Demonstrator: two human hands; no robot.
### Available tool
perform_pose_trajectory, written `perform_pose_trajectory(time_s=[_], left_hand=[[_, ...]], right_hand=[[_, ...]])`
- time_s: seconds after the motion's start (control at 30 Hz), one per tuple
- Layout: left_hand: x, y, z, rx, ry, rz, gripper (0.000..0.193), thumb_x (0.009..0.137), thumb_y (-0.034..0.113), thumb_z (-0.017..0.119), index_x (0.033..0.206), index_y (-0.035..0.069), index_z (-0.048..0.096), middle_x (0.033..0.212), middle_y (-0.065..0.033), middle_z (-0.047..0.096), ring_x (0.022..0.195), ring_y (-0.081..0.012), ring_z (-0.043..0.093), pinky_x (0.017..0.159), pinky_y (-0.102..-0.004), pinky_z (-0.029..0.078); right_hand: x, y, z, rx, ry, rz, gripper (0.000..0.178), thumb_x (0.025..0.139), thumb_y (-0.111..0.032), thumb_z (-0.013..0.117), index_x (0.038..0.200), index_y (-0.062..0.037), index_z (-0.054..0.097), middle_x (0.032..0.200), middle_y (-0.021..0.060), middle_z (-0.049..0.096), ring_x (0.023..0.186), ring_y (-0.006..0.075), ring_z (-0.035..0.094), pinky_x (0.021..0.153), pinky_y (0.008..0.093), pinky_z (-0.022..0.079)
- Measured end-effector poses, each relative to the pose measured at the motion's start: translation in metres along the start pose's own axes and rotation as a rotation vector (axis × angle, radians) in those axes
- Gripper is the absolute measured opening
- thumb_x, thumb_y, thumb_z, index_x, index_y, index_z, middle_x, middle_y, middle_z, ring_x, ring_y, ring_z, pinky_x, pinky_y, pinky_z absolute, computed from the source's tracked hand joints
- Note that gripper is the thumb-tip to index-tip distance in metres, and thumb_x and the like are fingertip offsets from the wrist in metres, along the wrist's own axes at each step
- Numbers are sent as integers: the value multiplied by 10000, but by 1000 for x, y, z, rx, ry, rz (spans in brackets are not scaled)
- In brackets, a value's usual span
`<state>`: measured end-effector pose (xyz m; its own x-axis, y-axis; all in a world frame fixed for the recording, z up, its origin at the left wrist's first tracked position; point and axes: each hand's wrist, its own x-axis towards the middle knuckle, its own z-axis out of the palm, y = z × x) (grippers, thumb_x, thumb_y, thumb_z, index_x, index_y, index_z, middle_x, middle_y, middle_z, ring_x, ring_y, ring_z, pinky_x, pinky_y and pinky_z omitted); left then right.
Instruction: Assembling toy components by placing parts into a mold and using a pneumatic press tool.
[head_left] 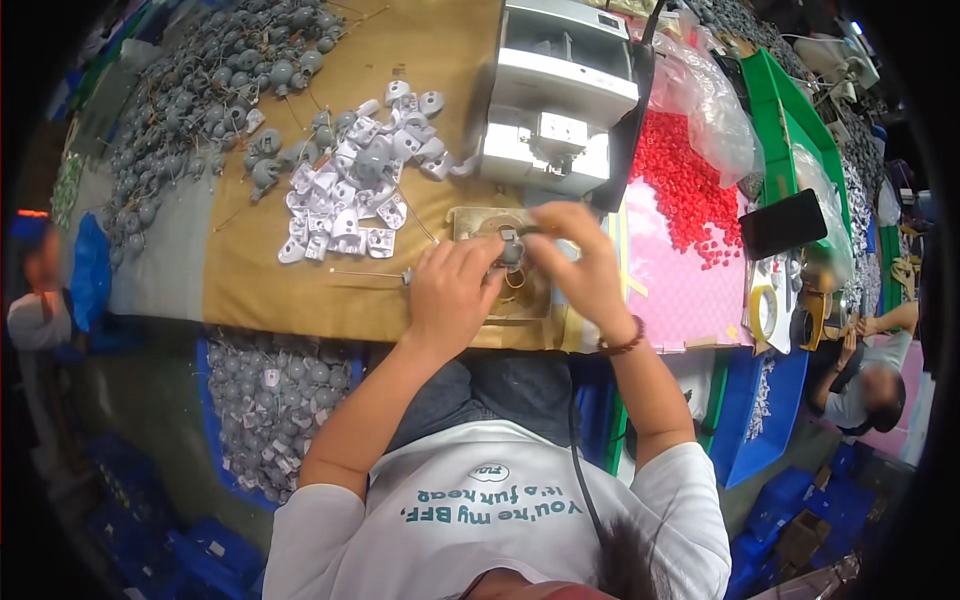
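1. In hand: one grey ball piece (511, 254) is above the metal fixture (468, 222) at the tabletop's (425, 40) near edge; its work looks unfinished.
2. The left hand (450, 292) is nearly closed, fingertips pinching the piece's side. The right hand (582, 262) has thumb and fingers partly curled beside it; I cannot tell whether they grip anything.
3. Left to handle, seemingly: a loose pile of white caps (335, 200) and a larger heap of grey wired balls (180, 130).
4. Possibly done: grey and white pieces in the blue bin (214, 425) below, though their stage is unclear.
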<state>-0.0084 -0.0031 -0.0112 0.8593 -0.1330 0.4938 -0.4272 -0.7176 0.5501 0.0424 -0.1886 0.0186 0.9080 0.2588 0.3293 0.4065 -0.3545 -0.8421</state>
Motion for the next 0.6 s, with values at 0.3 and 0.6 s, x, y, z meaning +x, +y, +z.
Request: perform_pose_trajectory(time_s=[0.3,0.6], left_hand=[[1,0,-2,-10,-6,-39,354,767,122,745,1093,90,610,993,-56,656,886,-263,614,762,-407,448],[6,2,-5,-11,-94,-45,337,791,113,754,1102,78,628,1029,-78,672,914,-292,627,759,-418,459]], right_hand=[[-3,12,47,151,86,-82,56,912,-11,639,953,21,660,957,123,688,900,250,655,790,338,525],[9,9,47,1082,207,497,198,1072,-197,435,1097,-12,499,925,154,686,889,254,691,803,344,546]])
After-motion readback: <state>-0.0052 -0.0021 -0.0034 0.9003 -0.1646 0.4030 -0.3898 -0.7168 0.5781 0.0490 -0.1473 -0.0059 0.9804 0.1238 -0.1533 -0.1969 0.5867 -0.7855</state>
